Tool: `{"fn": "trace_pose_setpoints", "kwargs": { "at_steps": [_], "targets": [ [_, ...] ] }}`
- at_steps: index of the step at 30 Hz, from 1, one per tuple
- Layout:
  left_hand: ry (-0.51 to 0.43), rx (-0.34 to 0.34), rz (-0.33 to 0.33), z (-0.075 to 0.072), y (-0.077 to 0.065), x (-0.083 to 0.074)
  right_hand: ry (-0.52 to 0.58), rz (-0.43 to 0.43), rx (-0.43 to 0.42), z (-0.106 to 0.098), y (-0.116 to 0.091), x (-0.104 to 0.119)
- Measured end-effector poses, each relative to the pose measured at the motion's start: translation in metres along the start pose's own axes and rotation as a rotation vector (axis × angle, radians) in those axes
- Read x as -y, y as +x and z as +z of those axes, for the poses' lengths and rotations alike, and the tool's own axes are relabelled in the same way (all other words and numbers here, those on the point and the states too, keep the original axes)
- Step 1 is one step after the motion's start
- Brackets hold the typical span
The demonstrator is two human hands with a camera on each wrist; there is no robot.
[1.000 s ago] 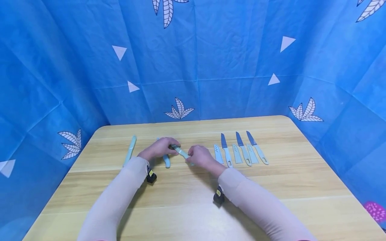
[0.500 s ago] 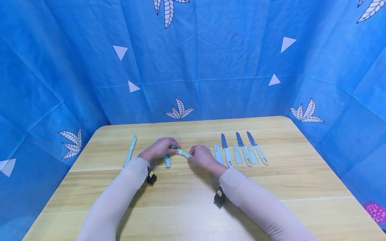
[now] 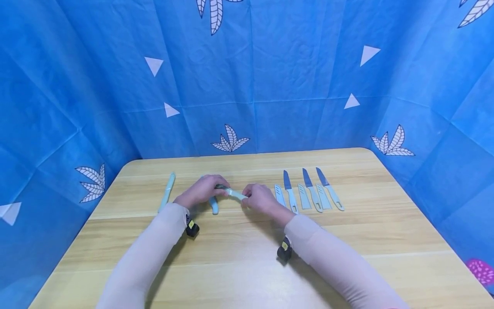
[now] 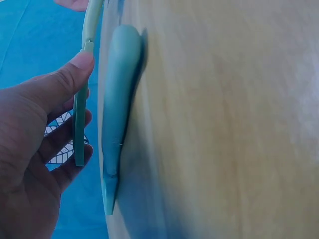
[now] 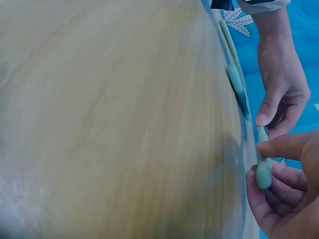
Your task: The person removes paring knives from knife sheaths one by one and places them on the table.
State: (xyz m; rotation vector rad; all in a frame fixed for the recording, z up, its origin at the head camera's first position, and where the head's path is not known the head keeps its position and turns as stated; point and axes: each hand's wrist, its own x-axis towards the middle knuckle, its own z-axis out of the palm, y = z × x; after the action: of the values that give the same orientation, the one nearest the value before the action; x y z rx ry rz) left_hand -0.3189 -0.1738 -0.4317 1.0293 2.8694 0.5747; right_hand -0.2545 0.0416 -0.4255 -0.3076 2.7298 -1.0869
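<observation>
Both hands hold a pale green knife with its sheath on, raised above the table. My left hand (image 3: 206,187) pinches the sheath (image 4: 79,129), thumb near its mouth and fingertips along the other side. My right hand (image 3: 259,198) grips the knife's handle (image 5: 263,174) between thumb and fingers. Sheath and handle meet end to end, so the blade is hidden. Below my left hand a sheathed blue-green knife (image 4: 119,84) lies on the table, partly covered by that hand in the head view.
Another sheathed knife (image 3: 167,191) lies to the left on the wooden table (image 3: 231,266). To the right, three bare dark-bladed knives, one being the nearest knife (image 3: 292,199), alternate with three loose sheaths, such as the middle sheath (image 3: 304,197). A blue curtain (image 3: 270,86) stands behind.
The held knife has swung up slightly at its handle end and lies nearer to level. My right hand has shifted a little right and up; my left hand keeps its hold.
</observation>
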Motion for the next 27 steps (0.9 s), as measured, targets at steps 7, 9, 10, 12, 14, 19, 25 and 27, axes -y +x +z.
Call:
{"fn": "trace_pose_setpoints", "kwargs": {
  "at_steps": [7,9,10,12,14,19,25,27],
  "targets": [
    [0.019,-0.005,0.018,-0.006,-0.003,-0.006,0.064,-0.014,0.033,-0.003,0.002,-0.001],
    [0.022,-0.008,0.022,-0.008,-0.005,-0.008,0.092,-0.020,0.051,-0.005,0.002,-0.002],
    [0.022,-0.011,0.027,-0.008,-0.005,-0.009,0.111,-0.022,0.063,-0.006,0.002,-0.002],
    [0.029,-0.016,0.037,-0.009,-0.007,-0.011,0.130,-0.027,0.084,-0.007,0.002,-0.003],
    [0.042,-0.020,0.058,-0.010,-0.008,-0.014,0.144,-0.036,0.112,-0.008,0.001,-0.003],
    [0.067,-0.022,0.125,-0.012,-0.014,-0.020,0.194,-0.054,0.213,-0.008,-0.001,-0.003],
    [0.065,-0.026,0.173,-0.014,-0.018,-0.026,0.455,-0.030,0.368,-0.006,-0.004,-0.004],
    [0.063,-0.030,0.183,-0.014,-0.019,-0.029,0.563,-0.015,0.423,-0.006,-0.006,-0.004]
  ]
}}
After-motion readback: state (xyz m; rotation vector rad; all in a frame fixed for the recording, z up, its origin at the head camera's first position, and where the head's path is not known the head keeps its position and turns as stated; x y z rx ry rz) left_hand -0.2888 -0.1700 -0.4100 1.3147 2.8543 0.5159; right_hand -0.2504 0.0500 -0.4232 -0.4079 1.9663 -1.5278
